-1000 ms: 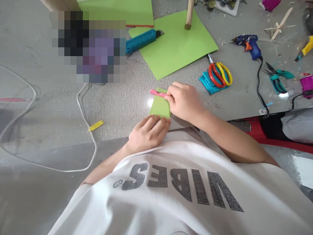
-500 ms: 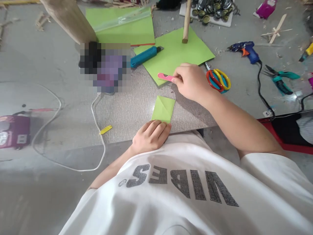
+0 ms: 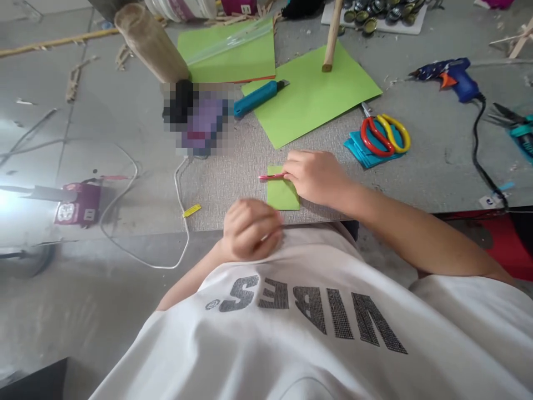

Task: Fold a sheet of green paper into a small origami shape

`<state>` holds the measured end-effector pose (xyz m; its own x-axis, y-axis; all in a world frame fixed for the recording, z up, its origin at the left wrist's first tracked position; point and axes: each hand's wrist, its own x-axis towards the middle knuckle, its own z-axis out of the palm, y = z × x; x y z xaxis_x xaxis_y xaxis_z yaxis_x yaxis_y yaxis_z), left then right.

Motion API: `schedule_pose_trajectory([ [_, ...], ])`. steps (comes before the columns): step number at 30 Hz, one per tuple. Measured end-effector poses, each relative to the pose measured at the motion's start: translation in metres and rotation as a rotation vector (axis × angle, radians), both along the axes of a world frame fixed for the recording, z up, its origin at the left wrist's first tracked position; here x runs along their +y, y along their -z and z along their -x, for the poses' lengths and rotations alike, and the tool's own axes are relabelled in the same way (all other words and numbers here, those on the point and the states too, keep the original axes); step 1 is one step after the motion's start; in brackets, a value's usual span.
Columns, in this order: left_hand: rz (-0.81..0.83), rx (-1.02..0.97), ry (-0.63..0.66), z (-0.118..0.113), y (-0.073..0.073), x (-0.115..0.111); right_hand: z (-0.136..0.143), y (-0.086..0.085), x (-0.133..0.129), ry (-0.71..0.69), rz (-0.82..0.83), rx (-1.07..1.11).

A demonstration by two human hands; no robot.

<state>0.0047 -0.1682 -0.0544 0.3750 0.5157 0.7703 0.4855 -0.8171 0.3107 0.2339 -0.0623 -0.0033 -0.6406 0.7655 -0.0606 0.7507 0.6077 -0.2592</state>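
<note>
Between the fingers of my right hand (image 3: 317, 176) is a thin pink tool (image 3: 271, 177), its tip pointing left over a small green paper square (image 3: 283, 197). The square lies near the table's front edge. My left hand (image 3: 252, 229) is curled and blurred by motion just left of the square, off the paper; whether its fingers hold anything is hidden. Beyond the hands lies a large green sheet (image 3: 308, 100), with a teal box cutter (image 3: 256, 98) at its left edge.
Scissors (image 3: 385, 135) rest on blue pieces to the right, with a blue glue gun (image 3: 452, 78) farther right. A white cable (image 3: 180, 189) crosses the table's left side. A wooden handle (image 3: 332, 41) and bottle caps (image 3: 377, 14) are at the back.
My right hand has come down toward me with the pink tool, from the large sheet to the small square. My left hand has lifted off the square and curled. The view has shifted left.
</note>
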Motion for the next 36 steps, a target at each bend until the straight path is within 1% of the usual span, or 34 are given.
schedule_pose_trajectory([
  [1, 0.107, 0.016, -0.046, 0.005, -0.004, 0.006, -0.002, 0.002, 0.001, -0.038, -0.011, -0.002],
  [2, 0.248, 0.054, -0.046, 0.01, -0.008, 0.014, -0.004, 0.004, 0.001, -0.074, -0.021, -0.003],
  [3, 0.373, 0.097, 0.009, 0.015, -0.012, 0.023, -0.006, 0.006, 0.001, -0.105, -0.032, -0.001],
  [5, 0.566, 0.172, 0.127, 0.023, -0.017, 0.04, -0.011, 0.01, -0.002, -0.149, -0.063, 0.018],
  [6, 0.64, 0.195, 0.152, 0.025, -0.017, 0.047, -0.014, 0.012, -0.004, -0.168, -0.079, 0.032],
  [8, 0.702, 0.263, 0.182, 0.025, -0.016, 0.055, -0.019, 0.015, -0.009, -0.197, -0.112, 0.054],
  [11, 0.723, 0.32, 0.164, 0.02, -0.011, 0.052, -0.025, 0.019, -0.021, -0.225, -0.195, 0.071],
  [14, 0.732, 0.305, 0.153, 0.018, -0.01, 0.045, -0.03, 0.022, -0.039, -0.267, -0.289, 0.098],
  [17, 0.744, 0.3, 0.144, 0.019, -0.011, 0.043, -0.033, 0.022, -0.057, -0.298, -0.362, 0.142],
  [21, 0.733, 0.308, 0.122, 0.019, -0.012, 0.045, -0.035, 0.02, -0.075, -0.297, -0.485, 0.212],
  [23, 0.729, 0.316, 0.119, 0.018, -0.013, 0.045, -0.035, 0.02, -0.081, -0.292, -0.515, 0.215],
  [29, 0.701, 0.34, 0.117, 0.017, -0.011, 0.043, -0.037, 0.019, -0.09, -0.282, -0.514, 0.2],
  [31, 0.689, 0.356, 0.089, 0.015, -0.01, 0.042, -0.037, 0.017, -0.093, -0.288, -0.5, 0.173],
  [33, 0.691, 0.379, 0.043, 0.012, -0.01, 0.041, -0.038, 0.014, -0.094, -0.29, -0.446, 0.116],
  [36, 0.696, 0.396, 0.001, 0.009, -0.01, 0.041, -0.039, 0.011, -0.094, -0.28, -0.319, 0.054],
])
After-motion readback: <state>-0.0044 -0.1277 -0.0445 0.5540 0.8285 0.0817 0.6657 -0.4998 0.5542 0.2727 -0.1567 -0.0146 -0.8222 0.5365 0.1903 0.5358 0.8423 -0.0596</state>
